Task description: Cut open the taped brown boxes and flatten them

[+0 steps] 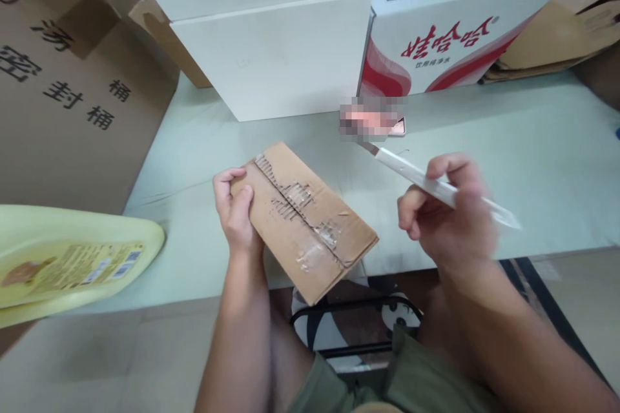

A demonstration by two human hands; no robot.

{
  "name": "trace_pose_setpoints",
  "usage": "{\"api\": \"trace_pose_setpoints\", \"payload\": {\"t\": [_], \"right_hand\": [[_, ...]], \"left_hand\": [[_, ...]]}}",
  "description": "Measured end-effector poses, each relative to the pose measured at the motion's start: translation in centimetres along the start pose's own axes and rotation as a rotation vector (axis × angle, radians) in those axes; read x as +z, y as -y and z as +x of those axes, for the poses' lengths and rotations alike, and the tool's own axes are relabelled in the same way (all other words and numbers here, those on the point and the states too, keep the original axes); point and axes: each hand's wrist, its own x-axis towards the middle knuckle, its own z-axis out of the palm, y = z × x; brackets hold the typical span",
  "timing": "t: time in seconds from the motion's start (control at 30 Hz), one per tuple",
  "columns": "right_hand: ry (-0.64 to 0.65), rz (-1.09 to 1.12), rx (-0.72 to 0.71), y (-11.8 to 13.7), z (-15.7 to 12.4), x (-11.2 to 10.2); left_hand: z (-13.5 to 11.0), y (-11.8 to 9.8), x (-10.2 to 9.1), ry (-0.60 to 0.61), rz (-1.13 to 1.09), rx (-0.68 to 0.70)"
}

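A small brown cardboard box (310, 232) lies tilted over the near edge of the table, its top seam showing torn tape and ripped paper. My left hand (235, 210) grips its left end, thumb on top, fingers curled round the edge. My right hand (448, 222) is closed round a white utility knife (426, 182), held to the right of the box and a little above the table. The blade tip points up and left, away from the box and clear of it.
The pale green table (533, 161) carries a large white box (285, 58) and a white and red printed carton (450, 26) at the back. A tall brown carton (68, 90) stands on the left, with a yellow plastic container (72, 258) in front. A blurred pink item (372, 117) lies mid-table.
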Motion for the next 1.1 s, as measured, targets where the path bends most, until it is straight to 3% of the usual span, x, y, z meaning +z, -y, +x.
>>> {"api": "trace_pose_setpoints", "payload": {"t": [0.17,0.37,0.5,0.67,0.77,0.9,1.0,1.1], "right_hand": [[0.022,-0.072,-0.172,1.4,-1.2,0.0],[0.340,-0.364,-0.419,2.4,-2.1,0.8],[0.424,-0.549,-0.428,2.9,-1.7,1.4],[0.520,-0.615,-0.340,2.9,-1.6,1.0],[0.501,-0.678,-0.344,2.8,-1.7,0.7],[0.363,-0.620,-0.443,2.9,-2.0,0.5],[0.240,-0.618,-0.430,3.3,-2.4,0.7],[0.258,-0.655,-0.426,3.5,-2.6,1.3]], "left_hand": [[-0.5,0.4,0.5,-0.006,-0.008,0.053],[-0.5,1.0,0.4,0.010,-0.018,0.069],[-0.4,1.1,0.4,0.007,-0.025,0.066],[-0.4,1.0,0.6,0.006,-0.007,0.070],[-0.4,1.0,0.5,0.011,-0.004,0.075],[-0.4,1.1,0.5,0.012,-0.003,0.083],[-0.4,1.1,0.5,0.026,-0.004,0.079],[-0.4,1.2,0.4,0.032,0.003,0.075]]}}
